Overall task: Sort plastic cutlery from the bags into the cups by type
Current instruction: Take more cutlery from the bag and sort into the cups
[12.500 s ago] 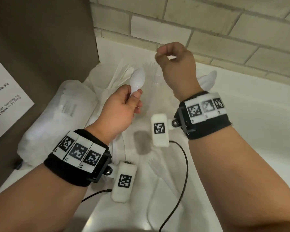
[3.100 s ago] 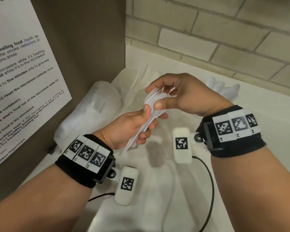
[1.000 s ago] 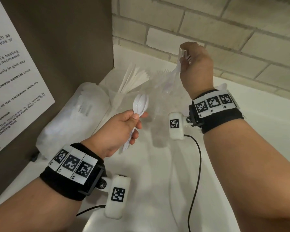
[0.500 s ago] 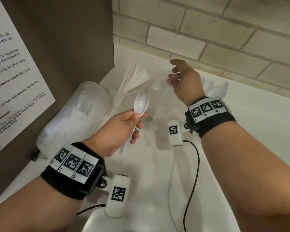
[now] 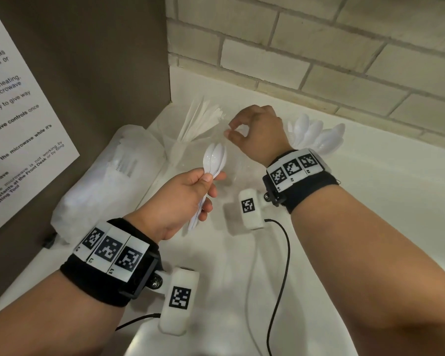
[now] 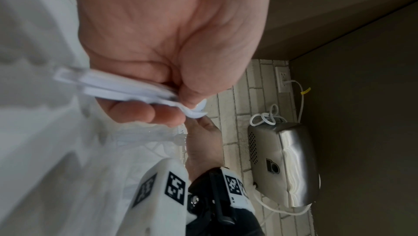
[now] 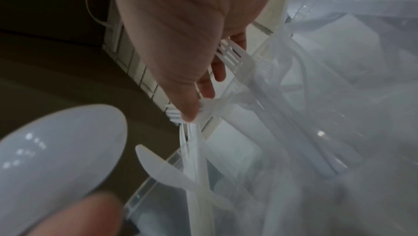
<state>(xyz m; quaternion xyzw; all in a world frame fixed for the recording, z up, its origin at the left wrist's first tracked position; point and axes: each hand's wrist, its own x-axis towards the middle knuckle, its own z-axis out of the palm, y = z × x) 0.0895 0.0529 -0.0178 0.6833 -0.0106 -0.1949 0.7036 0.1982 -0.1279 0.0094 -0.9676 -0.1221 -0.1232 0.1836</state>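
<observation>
My left hand [image 5: 208,181] grips a stack of white plastic spoons [image 5: 215,160] by the handles, bowls up, above the counter; the left wrist view shows the handles [image 6: 126,86] between thumb and fingers. My right hand [image 5: 228,133] is just behind them, over a clear cup [image 5: 233,164]. Its thumb and forefinger pinch the head of a white fork [image 7: 229,54] standing in that cup, with more forks beside it. Several white knives [image 5: 199,119] stand in another clear cup [image 5: 175,142] to the left. A third bunch of spoons [image 5: 316,134] stands behind my right wrist.
A clear bag [image 5: 108,181] of cutlery lies at the left against a brown panel [image 5: 88,73] with a printed notice [image 5: 18,129]. A brick wall [image 5: 319,60] closes the back. A metal appliance [image 6: 282,164] with a white cord stands farther along the counter.
My right hand came down from head height with the forks and set them in the middle cup, then closed its fingertips at the cup's top. The left hand stayed put with the spoons.
</observation>
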